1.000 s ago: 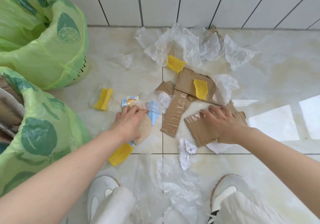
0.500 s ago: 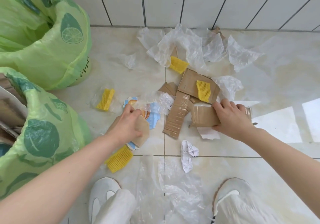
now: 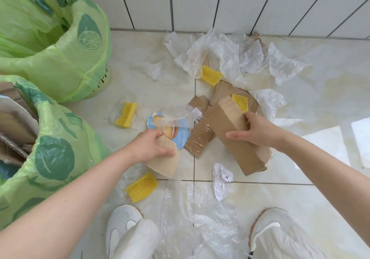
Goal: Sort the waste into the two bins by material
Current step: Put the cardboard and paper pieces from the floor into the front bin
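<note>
**Two hands lifting cardboard from a littered floor**

The left hand point(image 3: 152, 145) grips a pale cardboard scrap point(image 3: 165, 163). The right hand point(image 3: 258, 130) holds a long brown cardboard piece point(image 3: 224, 130). Around them on the tiled floor point(image 3: 320, 188) lie yellow foam nets point(image 3: 141, 186), clear plastic film point(image 3: 216, 56) and a crumpled receipt point(image 3: 221, 175). Two green-lined bins point(image 3: 56, 58) stand at the left, the nearer bin point(image 3: 50, 150) holding cardboard.

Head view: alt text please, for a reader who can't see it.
The right hand lifts a brown cardboard piece and the left hand grips a beige one, above floor litter of plastic film and yellow foam nets. Two green-lined bins stand left.
</note>
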A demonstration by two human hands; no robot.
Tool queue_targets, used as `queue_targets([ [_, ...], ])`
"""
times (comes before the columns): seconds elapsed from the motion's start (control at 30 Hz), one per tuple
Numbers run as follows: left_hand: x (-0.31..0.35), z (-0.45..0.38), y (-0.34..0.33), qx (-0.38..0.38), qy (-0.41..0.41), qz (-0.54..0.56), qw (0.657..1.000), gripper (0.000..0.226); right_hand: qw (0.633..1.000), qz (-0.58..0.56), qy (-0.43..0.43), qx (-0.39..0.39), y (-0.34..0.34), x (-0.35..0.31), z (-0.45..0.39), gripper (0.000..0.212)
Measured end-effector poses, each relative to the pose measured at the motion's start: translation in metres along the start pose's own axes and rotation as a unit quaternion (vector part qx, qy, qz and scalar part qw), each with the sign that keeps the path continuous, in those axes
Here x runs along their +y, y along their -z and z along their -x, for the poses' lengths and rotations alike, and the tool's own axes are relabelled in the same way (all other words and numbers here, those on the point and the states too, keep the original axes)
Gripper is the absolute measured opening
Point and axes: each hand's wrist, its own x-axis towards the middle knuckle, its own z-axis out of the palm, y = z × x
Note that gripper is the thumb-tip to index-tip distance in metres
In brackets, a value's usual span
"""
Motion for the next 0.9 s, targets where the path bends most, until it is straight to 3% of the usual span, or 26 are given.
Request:
queue_targets([
  [0.1, -0.004, 0.009, 0.002, -0.049, 0.009, -0.061, 0.997, 0.041, 0.991, 0.082, 0.035, -0.1, -0.005, 0.001, 0.007, 0.051],
  [0.2, -0.01, 0.017, -0.001, -0.057, 0.016, -0.148, 0.987, 0.051, 0.98, 0.147, 0.04, -0.131, -0.01, 0.007, 0.014, 0.051],
  [0.37, -0.019, 0.026, -0.005, -0.054, -0.004, -0.141, 0.989, 0.037, 0.965, 0.227, 0.039, -0.125, -0.008, 0.024, 0.014, 0.057],
  [0.63, -0.012, 0.025, -0.003, -0.024, -0.043, -0.175, 0.983, 0.04, 0.938, 0.326, 0.088, -0.079, -0.017, 0.034, 0.009, 0.067],
  [0.77, -0.015, 0.02, -0.007, 0.027, 0.007, -0.165, 0.986, 0.052, 0.921, 0.368, 0.121, -0.042, -0.027, 0.032, 0.004, 0.072],
  [0.9, -0.015, 0.013, -0.018, 0.053, 0.074, -0.136, 0.986, 0.07, 0.924, 0.37, 0.077, -0.056, -0.034, 0.03, 0.001, 0.072],
])
